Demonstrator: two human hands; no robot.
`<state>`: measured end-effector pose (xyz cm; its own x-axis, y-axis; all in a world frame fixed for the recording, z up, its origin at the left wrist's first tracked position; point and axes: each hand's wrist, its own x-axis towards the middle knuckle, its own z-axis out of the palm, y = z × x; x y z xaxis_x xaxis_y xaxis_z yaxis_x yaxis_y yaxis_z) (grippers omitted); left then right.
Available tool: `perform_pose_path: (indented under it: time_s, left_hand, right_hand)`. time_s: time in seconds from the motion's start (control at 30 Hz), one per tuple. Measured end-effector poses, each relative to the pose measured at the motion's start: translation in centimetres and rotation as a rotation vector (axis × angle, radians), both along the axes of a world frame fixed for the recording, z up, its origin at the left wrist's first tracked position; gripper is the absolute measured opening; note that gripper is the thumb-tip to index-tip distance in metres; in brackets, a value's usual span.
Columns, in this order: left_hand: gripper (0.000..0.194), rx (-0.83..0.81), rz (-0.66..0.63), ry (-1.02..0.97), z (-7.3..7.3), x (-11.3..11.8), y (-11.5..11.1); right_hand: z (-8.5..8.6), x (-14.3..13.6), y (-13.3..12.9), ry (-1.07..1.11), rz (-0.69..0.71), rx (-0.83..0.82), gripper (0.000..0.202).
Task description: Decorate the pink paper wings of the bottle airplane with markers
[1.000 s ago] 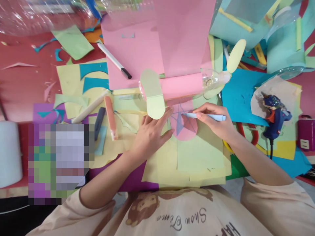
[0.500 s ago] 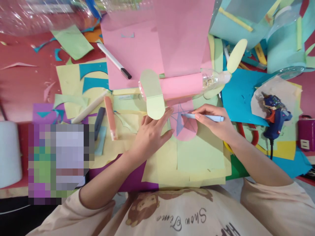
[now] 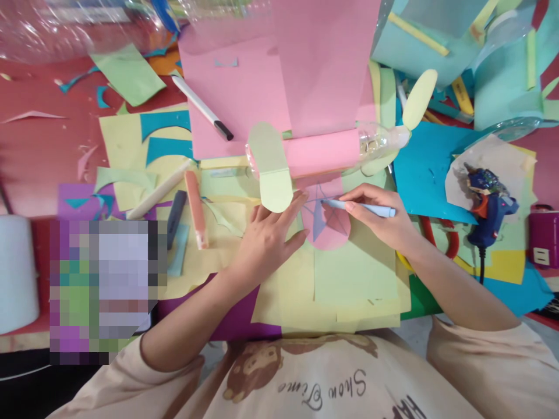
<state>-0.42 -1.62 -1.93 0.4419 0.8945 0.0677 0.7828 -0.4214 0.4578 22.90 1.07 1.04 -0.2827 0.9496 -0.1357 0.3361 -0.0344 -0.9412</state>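
My right hand [image 3: 376, 218] grips a light blue marker [image 3: 384, 210], its tip on a star drawn on a pink paper piece [image 3: 328, 235] with a rounded lower end. Parts of the star are coloured blue-grey. Fingers spread, my left hand [image 3: 268, 238] lies flat at the left edge of that pink paper, over yellow and green sheets. Just above both hands rests a plastic bottle [image 3: 382, 141] wrapped in pink paper, with pale green rounded paper pieces [image 3: 275, 189] at its left end and a propeller-like strip [image 3: 420, 100] at its cap.
A blue glue gun [image 3: 491, 218] lies at the right on white paper, near red-handled scissors [image 3: 452, 238]. Left of my hands are an orange marker [image 3: 195, 203], a dark marker [image 3: 176, 218] and paper scraps. A white pen [image 3: 198, 103] lies on pink paper.
The marker's back end has shifted very slightly, with its tip still on the star. My left hand and the bottle have stayed in place.
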Motion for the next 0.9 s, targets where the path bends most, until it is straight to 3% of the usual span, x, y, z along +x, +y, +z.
perform_pose_path:
  time_s: [0.9]
  left_hand:
    - [0.048,-0.017,-0.011,0.023,0.13,-0.01,0.02]
  right_hand:
    - [0.4,0.04,0.18,-0.047,0.078,-0.073,0.017]
